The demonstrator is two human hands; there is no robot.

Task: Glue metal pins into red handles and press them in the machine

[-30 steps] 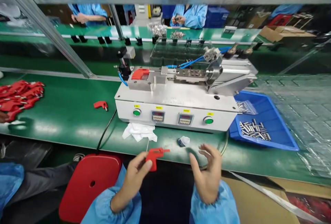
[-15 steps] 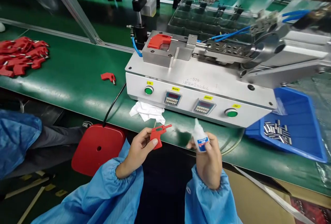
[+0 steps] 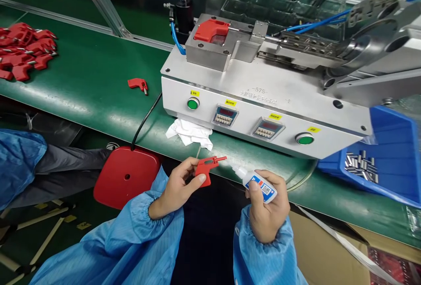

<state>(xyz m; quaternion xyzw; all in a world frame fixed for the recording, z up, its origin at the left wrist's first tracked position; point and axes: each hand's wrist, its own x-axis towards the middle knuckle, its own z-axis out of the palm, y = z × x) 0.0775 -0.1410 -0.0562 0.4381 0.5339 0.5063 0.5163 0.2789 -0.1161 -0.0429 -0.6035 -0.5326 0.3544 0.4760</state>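
Observation:
Between the thumb and fingers of my left hand is a red pistol-shaped plastic part, its thin red tip pointing right. My right hand grips a small white glue bottle with a blue and red label. The bottle is tilted, its nozzle aimed up and left towards the red tip, with a small space between them. Beyond my hands stands a metal press machine with green buttons. A similar red part sits in its fixture. One more red part lies on the bench left of the machine.
A pile of red parts lies at the far left of the green bench. A white cloth rests before the machine. At right, a blue bin holds metal pins. A red stool and another person's sleeve are at left.
My right hand has tipped the glue bottle from nearly upright to leaning left, its nozzle nearer the red part. The left hand keeps its hold. The whole view has shifted slightly.

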